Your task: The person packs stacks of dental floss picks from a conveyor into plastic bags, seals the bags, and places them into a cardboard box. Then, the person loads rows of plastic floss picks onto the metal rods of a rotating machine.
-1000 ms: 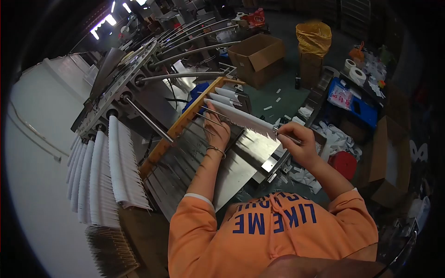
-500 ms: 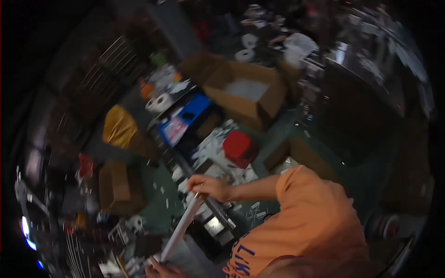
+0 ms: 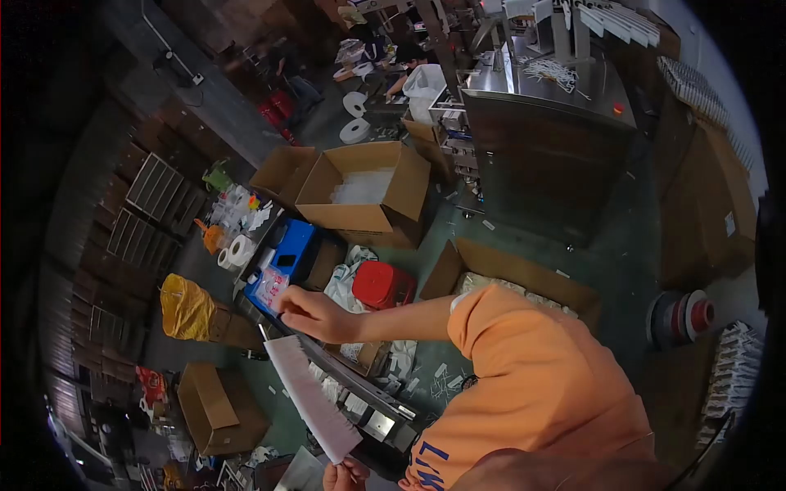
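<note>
A long row of stacked white pieces [image 3: 307,397] slants across the lower left, threaded on a thin metal rod whose bare tip [image 3: 263,331] sticks out at the upper end. At the lower end my left hand [image 3: 345,475] has its fingers closed on the row, partly cut off by the frame's bottom edge. Just above the upper end is my right hand [image 3: 315,316], apart from the rod tip, its fingers curled together. Whatever those fingers hold, if anything, is hidden.
Beyond my right arm are a red container [image 3: 383,285], a blue bin [image 3: 293,245] and an open cardboard box [image 3: 344,214]. Another open box [image 3: 214,409] is lower left, near a yellow bag [image 3: 186,307]. A metal-topped machine [image 3: 548,155] stands at the back. People are farther off.
The view has swung right, away from the rack of rods. The white row now hangs clear of the rack, and my right hand has come off its upper end.
</note>
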Tool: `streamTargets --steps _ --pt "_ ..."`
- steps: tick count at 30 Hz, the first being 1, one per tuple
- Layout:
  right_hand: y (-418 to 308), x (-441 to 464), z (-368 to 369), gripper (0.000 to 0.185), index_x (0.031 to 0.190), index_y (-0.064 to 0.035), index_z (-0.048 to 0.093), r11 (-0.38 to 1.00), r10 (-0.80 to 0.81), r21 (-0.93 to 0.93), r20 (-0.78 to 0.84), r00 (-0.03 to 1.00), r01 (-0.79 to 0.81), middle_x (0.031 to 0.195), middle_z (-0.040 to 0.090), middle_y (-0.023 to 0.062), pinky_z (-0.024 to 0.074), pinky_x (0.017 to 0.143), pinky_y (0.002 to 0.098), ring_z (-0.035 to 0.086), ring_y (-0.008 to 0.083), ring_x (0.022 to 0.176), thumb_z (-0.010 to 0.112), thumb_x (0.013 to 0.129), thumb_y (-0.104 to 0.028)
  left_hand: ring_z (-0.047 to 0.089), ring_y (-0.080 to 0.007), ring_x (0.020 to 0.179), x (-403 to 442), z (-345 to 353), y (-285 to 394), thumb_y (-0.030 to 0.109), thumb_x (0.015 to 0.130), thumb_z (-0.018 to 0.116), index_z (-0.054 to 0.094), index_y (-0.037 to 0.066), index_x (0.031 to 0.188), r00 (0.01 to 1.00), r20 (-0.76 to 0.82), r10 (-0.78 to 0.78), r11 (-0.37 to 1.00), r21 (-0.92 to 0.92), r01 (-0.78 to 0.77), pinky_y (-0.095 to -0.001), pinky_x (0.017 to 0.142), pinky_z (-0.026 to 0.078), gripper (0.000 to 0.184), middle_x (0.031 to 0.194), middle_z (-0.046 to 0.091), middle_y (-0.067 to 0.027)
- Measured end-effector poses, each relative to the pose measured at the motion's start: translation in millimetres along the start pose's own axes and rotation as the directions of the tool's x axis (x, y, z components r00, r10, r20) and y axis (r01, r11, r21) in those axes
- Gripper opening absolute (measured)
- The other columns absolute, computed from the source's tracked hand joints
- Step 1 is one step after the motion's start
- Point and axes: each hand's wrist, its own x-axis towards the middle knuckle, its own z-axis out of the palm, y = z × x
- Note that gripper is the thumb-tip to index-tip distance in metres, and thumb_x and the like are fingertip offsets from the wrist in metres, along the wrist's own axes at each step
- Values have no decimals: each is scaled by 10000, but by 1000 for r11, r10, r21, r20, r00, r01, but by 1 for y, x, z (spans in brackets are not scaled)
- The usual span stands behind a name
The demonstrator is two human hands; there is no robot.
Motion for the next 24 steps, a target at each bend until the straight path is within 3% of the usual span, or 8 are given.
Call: streamTargets --steps 4,6,9,11,14,17,20,24 --pt "-55 -140 21 181 943 -46 418 996 68 48 88 994 -73 707 452 20 368 573 231 416 80 613 531 864 -162 545 -189 905 -25 20 -17 185 915 470 524 70 975 962 119 247 932 -300 -202 -373 784 449 141 970 566 -55" --pt "-76 -199 54 219 952 -51 405 962 149 198 201 968 -189 778 434 29 376 623 235 416 89 682 540 867 -202 537 -233 932 -52 84 -7 76 888 448 486 -24 1156 961 -58 270 922 -270 -276 -328 837 418 288 999 552 -130" --pt "-106 -226 79 208 975 -38 368 934 191 268 191 963 -238 909 419 36 373 726 249 419 105 816 499 895 -179 554 -181 903 -57 110 -26 165 935 423 518 -34 1088 924 -37 380 901 -209 -379 -288 834 430 269 989 576 -93" --pt "-116 -235 92 141 997 -50 378 977 89 200 -89 992 -70 906 423 36 375 744 250 420 102 823 435 922 -155 549 -179 918 -64 129 -37 166 931 433 522 -35 1094 904 -51 423 876 -230 -423 -285 832 431 273 1007 572 -94" --pt "-129 -246 80 113 1006 -57 379 978 143 177 -156 977 -115 894 415 33 377 743 246 420 104 819 399 933 -140 552 -158 920 -96 154 -36 193 927 449 509 -45 1136 884 -41 466 860 -211 -464 -259 811 441 322 1081 557 -101" --pt "-143 -244 49 81 993 -70 394 924 230 342 -140 963 -172 829 414 25 367 657 210 412 78 722 371 931 -118 526 -172 971 -128 155 -34 140 908 467 509 -56 1130 936 5 351 913 219 -343 -277 865 411 300 1065 558 -101" --pt "-145 -239 5 88 983 -67 409 839 323 466 -15 946 -280 726 423 12 330 529 198 395 53 584 365 909 -84 560 -108 631 -161 120 -18 123 863 543 554 -40 1018 992 60 -112 898 434 75 -224 573 457 226 959 575 -101" --pt "-156 -231 -47 106 983 -65 418 800 395 444 115 912 -403 706 418 -1 315 503 195 397 47 555 392 881 -76 354 -47 439 -135 62 -1 212 886 518 460 12 1141 743 -464 482 874 305 -377 -190 408 303 329 681 466 -22"
